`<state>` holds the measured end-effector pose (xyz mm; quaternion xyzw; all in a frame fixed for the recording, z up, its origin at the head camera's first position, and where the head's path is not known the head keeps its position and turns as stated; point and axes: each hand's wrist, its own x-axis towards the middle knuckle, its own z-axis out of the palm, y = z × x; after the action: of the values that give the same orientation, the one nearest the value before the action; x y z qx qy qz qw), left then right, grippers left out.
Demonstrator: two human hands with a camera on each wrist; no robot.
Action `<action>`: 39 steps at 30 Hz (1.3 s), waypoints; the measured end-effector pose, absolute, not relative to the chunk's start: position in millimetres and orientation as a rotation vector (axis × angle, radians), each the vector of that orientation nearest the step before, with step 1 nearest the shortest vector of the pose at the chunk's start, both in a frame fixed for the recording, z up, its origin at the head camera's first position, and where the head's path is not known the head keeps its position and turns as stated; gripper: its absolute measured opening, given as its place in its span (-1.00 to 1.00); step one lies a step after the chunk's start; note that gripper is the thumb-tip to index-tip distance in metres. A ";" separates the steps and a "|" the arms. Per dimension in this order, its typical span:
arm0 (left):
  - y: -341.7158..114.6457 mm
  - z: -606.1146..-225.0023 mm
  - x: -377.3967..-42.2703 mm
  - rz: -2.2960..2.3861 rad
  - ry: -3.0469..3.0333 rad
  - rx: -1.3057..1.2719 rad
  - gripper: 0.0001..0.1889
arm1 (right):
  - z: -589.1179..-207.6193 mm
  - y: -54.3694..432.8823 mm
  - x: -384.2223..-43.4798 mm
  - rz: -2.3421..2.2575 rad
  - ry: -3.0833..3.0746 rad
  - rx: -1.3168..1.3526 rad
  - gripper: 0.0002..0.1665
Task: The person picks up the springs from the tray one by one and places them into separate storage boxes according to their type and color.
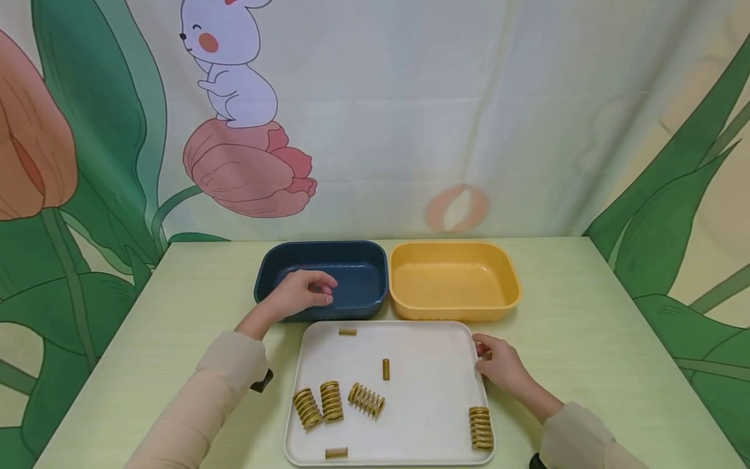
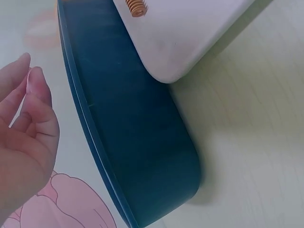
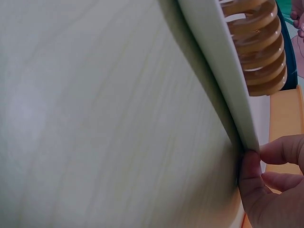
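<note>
All seven visible springs (image 1: 331, 401) remain on the tray (image 1: 433, 391) the right hand (image 1: 502, 363) pinches. The loosely bent left hand (image 1: 300, 292) seems empty.

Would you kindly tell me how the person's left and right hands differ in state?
The left hand hovers over the navy bin, while the right hand is at the right edge of the white tray.
The left hand holds nothing visible; the right hand pinches the tray's rim.
Both come out of pale sleeves.
</note>
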<state>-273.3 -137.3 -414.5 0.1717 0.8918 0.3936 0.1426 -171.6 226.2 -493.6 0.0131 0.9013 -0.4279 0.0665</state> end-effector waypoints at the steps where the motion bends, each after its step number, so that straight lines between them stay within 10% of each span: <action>1: -137.2 -414.7 -272.6 1.133 2.573 0.493 -0.70 | -493.4 226.1 -171.5 -1.295 2.715 0.044 -0.39; 39: -139.1 -434.8 -246.2 1.108 2.459 0.645 -0.76 | -489.4 224.4 -168.7 -1.254 2.734 0.032 -0.40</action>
<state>-246.2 -139.1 -434.8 0.2286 0.8716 0.3930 0.1833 -168.7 224.4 -489.4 0.0106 0.9069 -0.4160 0.0666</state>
